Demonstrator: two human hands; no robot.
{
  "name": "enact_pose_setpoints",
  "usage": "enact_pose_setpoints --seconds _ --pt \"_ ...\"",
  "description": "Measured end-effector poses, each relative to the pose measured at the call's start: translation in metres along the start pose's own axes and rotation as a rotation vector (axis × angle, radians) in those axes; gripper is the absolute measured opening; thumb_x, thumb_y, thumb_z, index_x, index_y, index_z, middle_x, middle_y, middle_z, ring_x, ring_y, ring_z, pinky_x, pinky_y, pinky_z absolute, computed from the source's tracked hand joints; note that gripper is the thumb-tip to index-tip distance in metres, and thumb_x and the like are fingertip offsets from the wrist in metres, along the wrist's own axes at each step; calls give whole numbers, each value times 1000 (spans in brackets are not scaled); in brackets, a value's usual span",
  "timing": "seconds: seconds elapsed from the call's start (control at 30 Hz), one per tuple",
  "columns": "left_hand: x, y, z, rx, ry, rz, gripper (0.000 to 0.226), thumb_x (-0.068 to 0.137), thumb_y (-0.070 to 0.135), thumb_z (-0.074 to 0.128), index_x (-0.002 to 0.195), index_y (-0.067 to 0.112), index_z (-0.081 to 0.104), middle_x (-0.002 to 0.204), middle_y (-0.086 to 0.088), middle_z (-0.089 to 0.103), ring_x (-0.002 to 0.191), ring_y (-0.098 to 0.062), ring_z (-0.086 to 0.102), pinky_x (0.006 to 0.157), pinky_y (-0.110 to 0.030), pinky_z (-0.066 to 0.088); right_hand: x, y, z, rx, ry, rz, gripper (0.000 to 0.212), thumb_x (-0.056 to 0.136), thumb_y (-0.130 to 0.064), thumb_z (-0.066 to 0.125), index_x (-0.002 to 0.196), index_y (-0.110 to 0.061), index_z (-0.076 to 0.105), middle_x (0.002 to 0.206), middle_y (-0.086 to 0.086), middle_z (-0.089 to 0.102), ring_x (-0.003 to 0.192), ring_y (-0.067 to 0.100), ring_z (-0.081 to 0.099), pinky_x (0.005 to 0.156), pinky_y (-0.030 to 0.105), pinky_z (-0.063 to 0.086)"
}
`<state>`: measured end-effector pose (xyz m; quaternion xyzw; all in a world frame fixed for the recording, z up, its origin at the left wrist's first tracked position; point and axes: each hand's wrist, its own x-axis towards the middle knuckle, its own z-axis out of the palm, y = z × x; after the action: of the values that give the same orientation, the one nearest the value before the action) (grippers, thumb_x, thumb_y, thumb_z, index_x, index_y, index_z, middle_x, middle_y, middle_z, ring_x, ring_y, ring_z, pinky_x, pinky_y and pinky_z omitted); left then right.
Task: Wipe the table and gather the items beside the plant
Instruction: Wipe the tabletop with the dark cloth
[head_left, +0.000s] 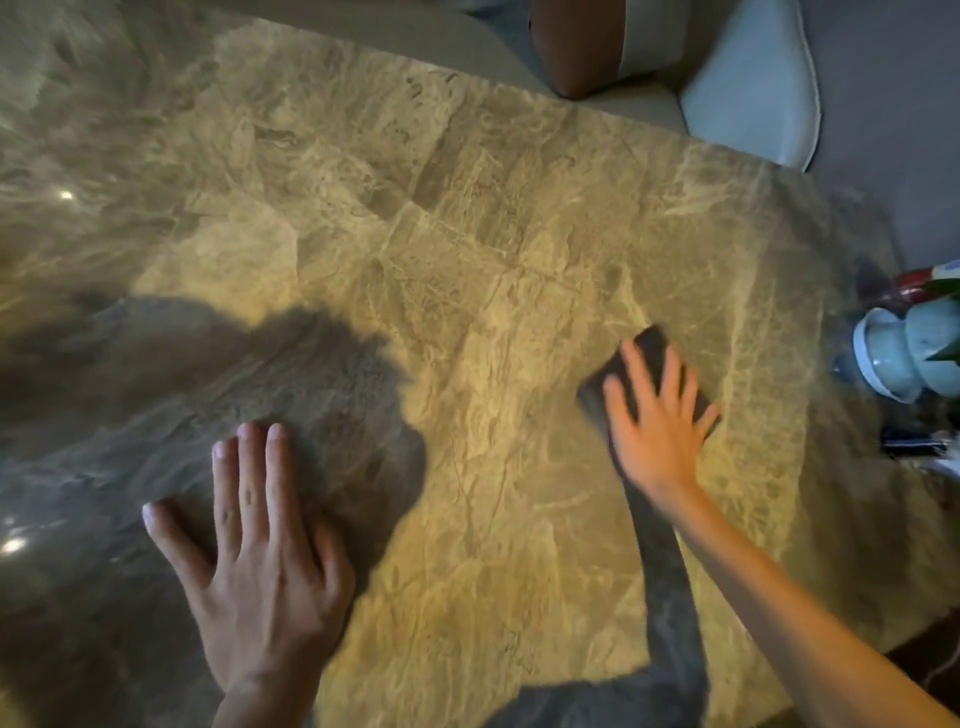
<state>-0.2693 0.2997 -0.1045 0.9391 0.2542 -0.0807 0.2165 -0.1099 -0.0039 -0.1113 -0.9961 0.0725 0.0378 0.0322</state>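
A brown marble table (467, 234) fills the view. My right hand (657, 421) lies flat with spread fingers on a dark cloth (652, 345), pressing it onto the table right of centre. My left hand (254, 551) rests palm down on the table at the lower left, fingers together, holding nothing. At the right edge stands a pale green ceramic vase (904, 353) with green leaves (943, 291) of the plant. Dark small items (914, 447) lie just below the vase, blurred and partly cut off.
A light grey chair (753, 93) and a dark wooden leg (576, 47) stand beyond the table's far edge. A red object (917, 283) sits behind the vase. Grey floor shows at the upper right. My shadow darkens the table's left part.
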Motion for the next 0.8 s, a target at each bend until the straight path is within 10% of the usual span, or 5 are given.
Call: enact_pose_setpoints --seconds 0.1,0.27,0.47,0.67,0.8 --pt "1 2 1 0 -4 4 71 84 35 23 152 24 4 162 4 6 149 -11 3 117 -60 -6 47 -96 7 16 0 131 58 90 -70 16 146 -54 11 164 6 8 149 37 4 110 73 2" --pt "0 3 -3 -10 -18 -7 70 86 34 25 152 25 3 162 5 6 149 -9 1 117 -61 -5 -116 -84 9 -68 -161 -900 58 90 -64 36 145 -47 32 161 6 18 150 36 8 112 71 9" --pt "0 2 0 -17 4 1 71 85 32 29 152 24 5 161 5 8 149 -10 4 117 -62 -3 44 -50 0 82 -16 189 60 88 -72 11 145 -55 9 164 4 3 150 36 -2 111 71 1" --pt "-1 0 -1 -1 4 2 72 85 31 31 152 24 4 161 4 11 149 -10 6 117 -61 -1 -103 -123 13 -54 -133 -860 59 91 -64 36 147 -49 24 163 3 12 151 32 1 114 68 4" --pt "0 2 -1 1 6 -3 72 85 30 31 152 23 5 161 3 11 149 -11 5 117 -61 -3 -55 24 -5 -130 -99 -591 57 92 -67 22 147 -50 20 162 6 18 149 35 14 108 72 18"
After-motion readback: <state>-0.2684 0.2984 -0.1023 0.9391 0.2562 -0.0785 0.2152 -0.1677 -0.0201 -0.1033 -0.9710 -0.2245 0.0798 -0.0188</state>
